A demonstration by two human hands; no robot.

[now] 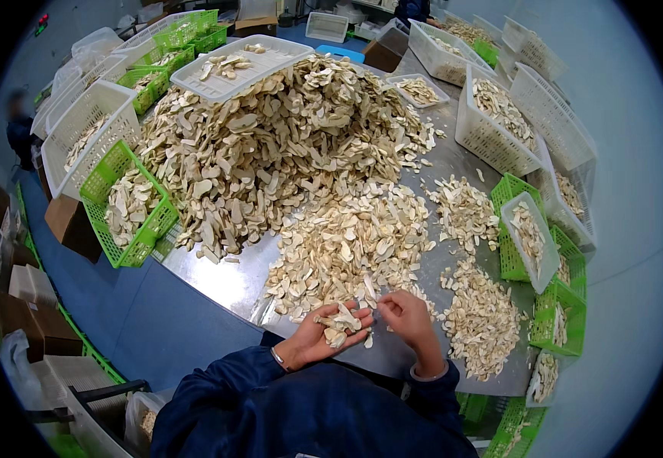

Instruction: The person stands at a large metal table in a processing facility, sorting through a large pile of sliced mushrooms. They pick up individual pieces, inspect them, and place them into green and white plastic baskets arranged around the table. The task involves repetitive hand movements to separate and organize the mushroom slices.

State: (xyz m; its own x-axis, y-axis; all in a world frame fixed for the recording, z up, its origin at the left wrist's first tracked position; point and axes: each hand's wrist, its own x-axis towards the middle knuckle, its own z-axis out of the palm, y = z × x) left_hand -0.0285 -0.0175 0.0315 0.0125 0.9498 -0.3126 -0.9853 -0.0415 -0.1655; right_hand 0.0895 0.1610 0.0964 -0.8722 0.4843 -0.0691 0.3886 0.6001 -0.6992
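Note:
My left hand [323,334] is turned palm up, and several pale dried slices [340,325] rest on its palm and fingers. Just to its right, my right hand [407,316] has thumb and fingertips drawn together beside a long slice [370,289]; whether it pinches that slice is hard to tell. Both hands are at the near edge of a loose heap of light dried slices [354,240] on the metal table [222,286]. Two piles of smaller pieces lie to the right, a lower one [480,320] and an upper one [463,212].
A larger mound of slices [274,143] rises behind, with a white plastic tray [217,89] on its top. Green baskets [168,214] and white perforated crates [497,149] line both sides. A small white tray [546,252] leans over a green basket at right. People are in the background.

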